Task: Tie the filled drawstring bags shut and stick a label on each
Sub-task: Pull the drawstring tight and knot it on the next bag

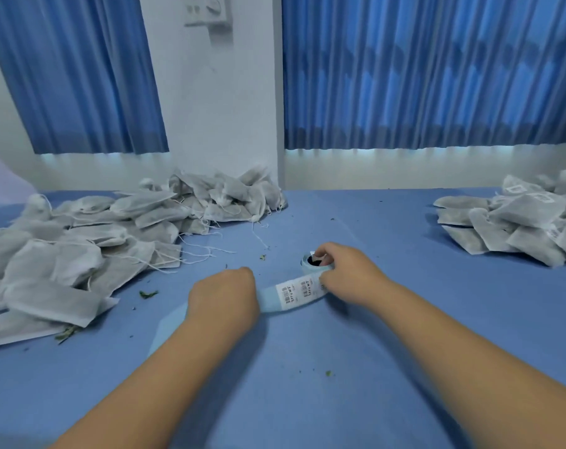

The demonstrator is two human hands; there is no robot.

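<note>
Bare forearms stretch over the counter (307, 400), which is covered in smooth blue cloth creased in long lines. The left grip (223, 296) is knuckles-up with fingers curled under, closed on a pale blue backing strip (270, 301) that comes out flat on both sides of it. White rectangular labels (296, 289) printed with black barcodes sit on the strip between the two hands. The right grip (349, 273) is clamped on the label roll (309, 263), a small cylinder with a dark hollow core. Its fingers curl over the roll's top and its thumb is at the strip's edge.

Filled drawstring bags (64, 260) of thin, fibrous grey-white fabric lie heaped on the counter well to the left of the hands. They are flat, pillow-shaped pouches trailing loose white strings. A second heap (229, 196) is against the wall behind. A third heap (518, 218) is far right, and some of those bags show white rectangular patches. Green leaf crumbs (148, 293) are scattered on the cloth. Pleated blue curtains (421, 76) hang behind.
</note>
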